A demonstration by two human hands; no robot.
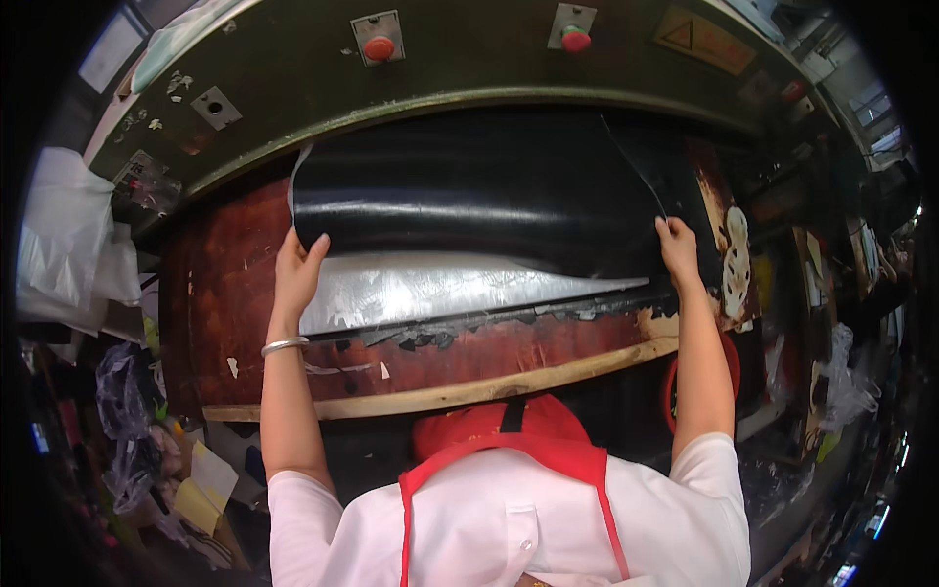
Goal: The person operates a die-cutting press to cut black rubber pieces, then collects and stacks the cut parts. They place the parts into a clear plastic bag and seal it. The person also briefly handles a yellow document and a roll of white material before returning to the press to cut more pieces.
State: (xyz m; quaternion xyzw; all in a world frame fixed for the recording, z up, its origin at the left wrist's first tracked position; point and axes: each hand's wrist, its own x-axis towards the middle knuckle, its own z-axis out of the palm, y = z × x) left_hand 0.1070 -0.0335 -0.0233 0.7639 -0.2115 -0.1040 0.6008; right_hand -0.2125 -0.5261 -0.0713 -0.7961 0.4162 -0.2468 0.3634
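Note:
A wide, glossy black sheet (469,186) bows upward between my hands, and its far part runs under the green machine. My left hand (300,266) is closed on its near left corner, thumb on top. At the near right corner, my right hand (677,249) pinches the sheet's edge. Beneath the sheet's near edge, a silvery, wrinkled flat surface (411,293) shows; the sheet hides the rest of it. This lies on a reddish-brown board (489,354) with ragged dark scraps along it.
Across the far side stands a green machine beam (479,59) with red push buttons (380,48). A wooden strip (450,393) edges the board near my body. Clear plastic bags (127,430) crowd the left, and a red round container (671,391) sits below my right forearm.

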